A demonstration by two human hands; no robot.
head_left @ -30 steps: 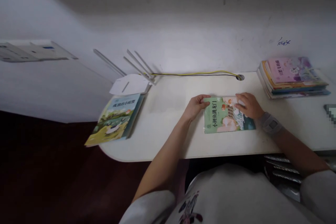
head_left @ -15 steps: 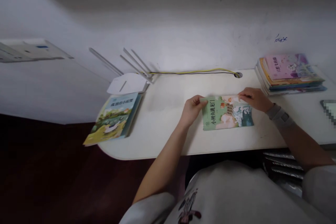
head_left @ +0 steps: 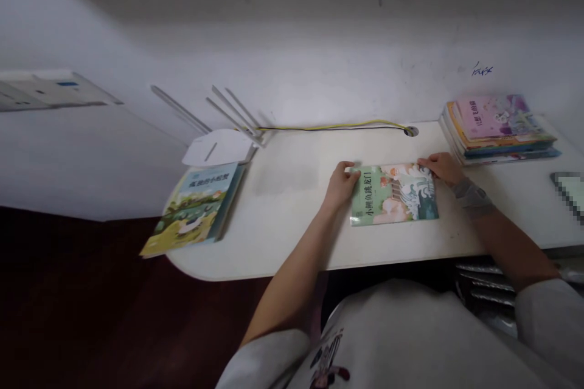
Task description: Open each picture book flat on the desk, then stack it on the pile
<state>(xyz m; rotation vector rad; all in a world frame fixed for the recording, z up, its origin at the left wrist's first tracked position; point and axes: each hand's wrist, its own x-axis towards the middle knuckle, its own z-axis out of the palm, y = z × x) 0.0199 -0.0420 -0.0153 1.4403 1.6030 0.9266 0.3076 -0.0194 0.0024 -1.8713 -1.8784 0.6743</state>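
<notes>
A thin picture book (head_left: 395, 194) with a green and pink cover showing waves lies sideways in front of me, at or just above the white desk. My left hand (head_left: 342, 187) is at its left edge, thumb at the upper corner and fingers curled. At the upper right corner, my right hand (head_left: 441, 168) pinches the book between thumb and fingers; a grey band is around that wrist. Whether the book's underside rests fully on the desk is hard to tell.
A stack of books (head_left: 497, 127), pink one on top, stands at the back right. On the left, books with a yellow-green cover (head_left: 194, 203) overhang the desk (head_left: 274, 237) edge beside a white router (head_left: 219, 147). Cables (head_left: 333, 127) run along the wall. A pixelated object (head_left: 570, 191) lies far right.
The view has shifted slightly. The picture book looks a little flatter, and my left thumb has slid back toward its left edge. My right hand stays at the upper right corner.
</notes>
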